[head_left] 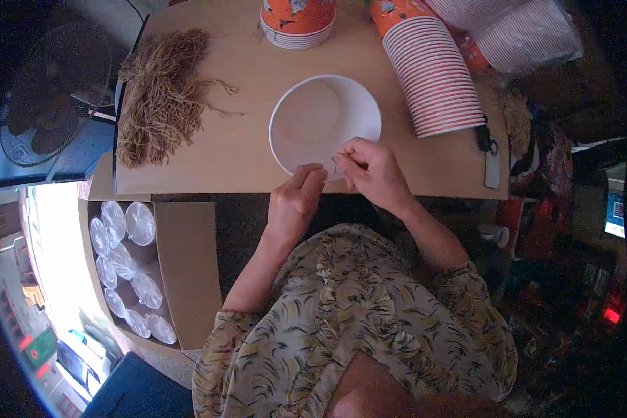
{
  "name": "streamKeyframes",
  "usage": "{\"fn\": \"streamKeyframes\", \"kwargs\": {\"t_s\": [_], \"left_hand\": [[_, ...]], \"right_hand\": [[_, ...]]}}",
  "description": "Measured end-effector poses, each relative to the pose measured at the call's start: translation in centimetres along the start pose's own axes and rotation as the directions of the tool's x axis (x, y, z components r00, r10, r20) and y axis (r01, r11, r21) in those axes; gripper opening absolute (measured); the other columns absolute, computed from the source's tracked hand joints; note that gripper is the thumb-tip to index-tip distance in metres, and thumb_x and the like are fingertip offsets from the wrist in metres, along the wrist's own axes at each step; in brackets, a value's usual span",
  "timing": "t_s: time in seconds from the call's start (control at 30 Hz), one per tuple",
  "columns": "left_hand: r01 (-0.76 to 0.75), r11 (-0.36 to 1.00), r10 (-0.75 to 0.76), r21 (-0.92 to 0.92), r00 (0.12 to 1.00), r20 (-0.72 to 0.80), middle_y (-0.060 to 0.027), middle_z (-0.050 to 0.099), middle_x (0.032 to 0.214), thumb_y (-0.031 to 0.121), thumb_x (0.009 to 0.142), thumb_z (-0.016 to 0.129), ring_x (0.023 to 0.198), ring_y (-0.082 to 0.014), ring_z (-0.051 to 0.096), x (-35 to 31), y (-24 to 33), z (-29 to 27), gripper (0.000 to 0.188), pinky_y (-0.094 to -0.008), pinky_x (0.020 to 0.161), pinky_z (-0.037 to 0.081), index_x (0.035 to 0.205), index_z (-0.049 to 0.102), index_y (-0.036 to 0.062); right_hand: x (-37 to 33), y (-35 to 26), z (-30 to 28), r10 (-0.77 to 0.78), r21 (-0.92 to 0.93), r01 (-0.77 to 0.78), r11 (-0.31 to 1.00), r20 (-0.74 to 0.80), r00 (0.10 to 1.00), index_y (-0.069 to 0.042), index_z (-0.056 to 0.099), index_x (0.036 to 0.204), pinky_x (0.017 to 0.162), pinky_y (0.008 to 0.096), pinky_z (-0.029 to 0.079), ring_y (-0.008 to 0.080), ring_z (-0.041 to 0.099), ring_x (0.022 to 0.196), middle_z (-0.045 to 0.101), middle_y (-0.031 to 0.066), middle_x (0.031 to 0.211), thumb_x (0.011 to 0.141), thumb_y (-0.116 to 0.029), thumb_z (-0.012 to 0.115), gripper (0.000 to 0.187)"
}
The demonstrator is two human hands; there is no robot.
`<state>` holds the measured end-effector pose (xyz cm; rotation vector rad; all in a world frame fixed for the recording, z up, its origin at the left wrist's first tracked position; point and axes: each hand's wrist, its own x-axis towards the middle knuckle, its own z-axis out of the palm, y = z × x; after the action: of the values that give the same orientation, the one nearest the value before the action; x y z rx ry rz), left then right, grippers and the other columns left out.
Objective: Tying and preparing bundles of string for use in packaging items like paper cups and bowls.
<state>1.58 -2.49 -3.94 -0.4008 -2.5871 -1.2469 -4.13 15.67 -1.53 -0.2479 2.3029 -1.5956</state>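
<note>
at the front edge of the brown table (pixel 251 157), close to the person's body, a white paper bucket (pixel 310 111) has its wide mouth facing up, and both hands meet at its near rim. this nearness perhaps lets the forearms stay low and the eyes look straight at the fingertips. the right hand (pixel 375 174) has its thumb and forefinger pressed together, clamped on what seems to be a thin dark strand (pixel 335 164); such a fine thing probably asks for a pinch and not for the whole palm. the left hand (pixel 296 200) has its fingers bent and drawn together just beside, at the rim; whether they grip the rim or another end of the strand, i cannot tell. it may serve to steady the work. on the left of the table lies a loose heap of brown cords (pixel 161 104), some ends spread toward the bucket, which would make single pieces easy to take. on the far right, a long stack of nested buckets (pixel 435 80) lies on its side, and an orange patterned stack (pixel 298 24) stands behind the white bucket; nesting likely saves room and leaves the middle for the hands.
</note>
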Motion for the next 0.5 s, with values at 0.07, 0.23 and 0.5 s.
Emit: {"fn": "streamKeyframes", "kwargs": {"t_s": [0.07,0.23,0.5], "left_hand": [[0.011,1.0,-0.011,0.003,1.0,0.013,-0.0118,0.068,0.105,-0.003,0.083,0.065,0.087,-0.0313,0.07,0.04,-0.06,-0.01,0.02,-0.0384,0.069,0.058,0.101,0.064,0.005],[-0.028,1.0,0.028,0.013,1.0,-0.015,-0.0117,0.068,0.105,-0.002,0.084,0.065,0.086,-0.0314,0.07,-0.02,-0.49,0.26,0.019,-0.0386,0.069,0.058,0.102,0.064,0.0053],[-0.04,0.996,0.038,0.074,0.999,0.022,-0.0079,0.065,0.105,0.0,0.081,0.059,0.082,-0.0305,0.069,0.67,0.25,-0.17,0.025,-0.0394,0.066,0.058,0.104,0.064,0.0075]], "right_hand": [[0.0,0.06,-0.04,0.002,-0.009,-0.002,1.0,0.0,1.0,0.001,0.061,0.089,0.052,0.0295,0.046,0.0097,0.057,0.057,0.062,0.0061,0.063,0.093,-0.013,0.063,0.015],[0.1,0.35,0.04,-0.045,-0.071,0.045,0.996,-0.004,0.999,0.001,0.061,0.088,0.052,0.0308,0.045,0.0097,0.054,0.056,0.061,0.0068,0.063,0.092,-0.013,0.064,0.015],[-0.26,0.06,0.0,-0.179,-0.377,0.154,0.913,-0.032,0.983,0.001,0.067,0.092,0.059,0.0288,0.051,0.0118,0.066,0.066,0.069,0.0095,0.074,0.088,-0.009,0.068,0.011]]}}
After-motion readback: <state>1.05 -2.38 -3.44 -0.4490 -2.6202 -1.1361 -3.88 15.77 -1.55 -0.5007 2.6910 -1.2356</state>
